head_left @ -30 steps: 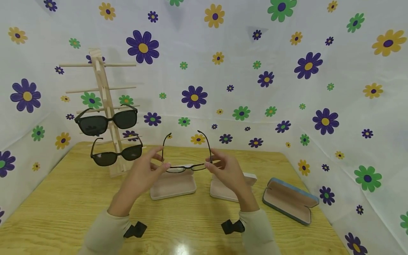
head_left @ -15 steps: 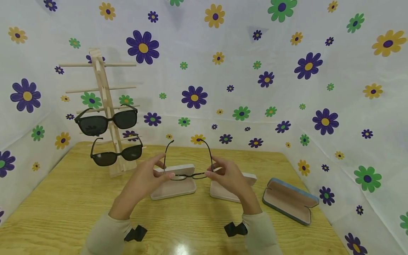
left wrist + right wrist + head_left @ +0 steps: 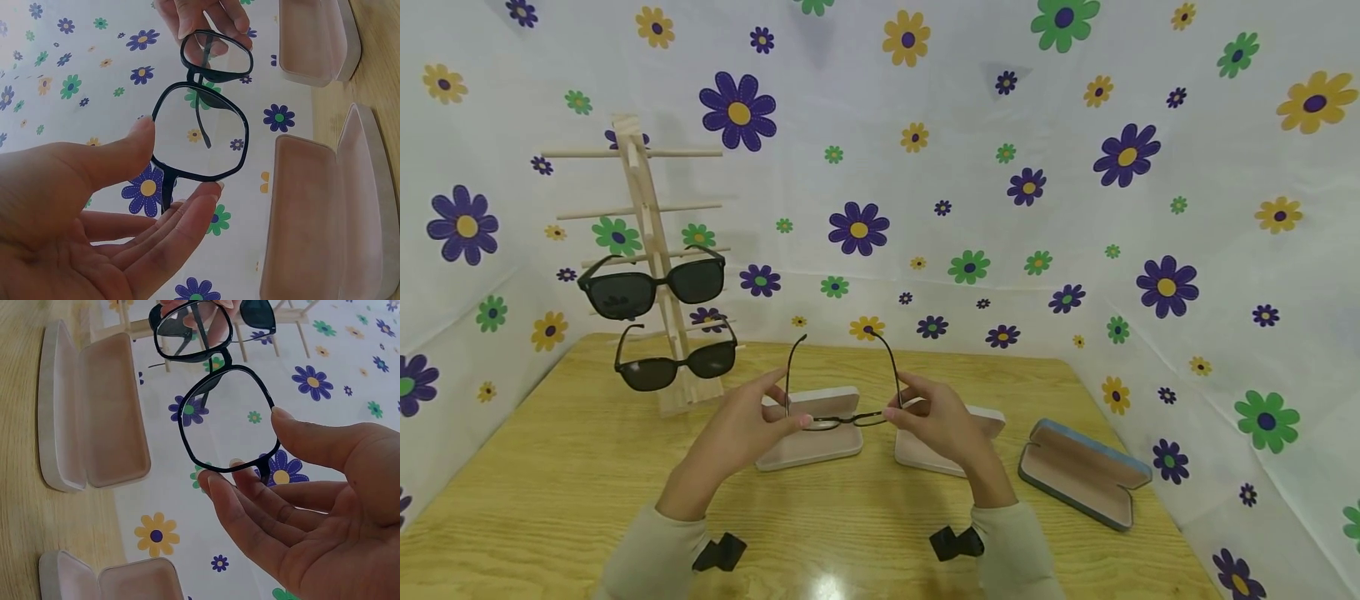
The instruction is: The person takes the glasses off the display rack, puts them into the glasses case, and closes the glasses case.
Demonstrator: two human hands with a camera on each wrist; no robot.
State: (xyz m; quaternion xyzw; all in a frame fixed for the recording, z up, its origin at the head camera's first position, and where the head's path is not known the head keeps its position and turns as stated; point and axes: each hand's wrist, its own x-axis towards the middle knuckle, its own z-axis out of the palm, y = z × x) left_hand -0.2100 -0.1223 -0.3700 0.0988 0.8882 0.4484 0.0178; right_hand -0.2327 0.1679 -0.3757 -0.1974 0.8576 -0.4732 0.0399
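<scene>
Between both hands, a pair of clear-lensed glasses (image 3: pixel 847 420) with a black frame is held above the table, its temples spread and pointing away. My left hand (image 3: pixel 741 425) pinches the glasses at the left hinge, thumb on the rim and fingers around the temple. At the other hinge my right hand (image 3: pixel 943 421) grips them the same way. In the left wrist view the black rim (image 3: pixel 245 140) stands apart from the cases. Behind and below the glasses lies an opened pale glasses case (image 3: pixel 808 450) with a pink lining. A second pale case (image 3: pixel 925 452) is partly covered by my right hand.
At the back left stands a wooden display rack (image 3: pixel 643 192) with horizontal rods. It carries upper sunglasses (image 3: pixel 620 297) and lower sunglasses (image 3: pixel 651 374). On the right, an opened blue glasses case (image 3: pixel 1075 483) lies on the wooden table (image 3: pixel 820 533). Flower-print cloth (image 3: pixel 880 125) encloses the table.
Both hands have lowered the glasses slightly toward the table, mostly during the first half second. The grip stays the same. Cases, rack and sunglasses have not moved.
</scene>
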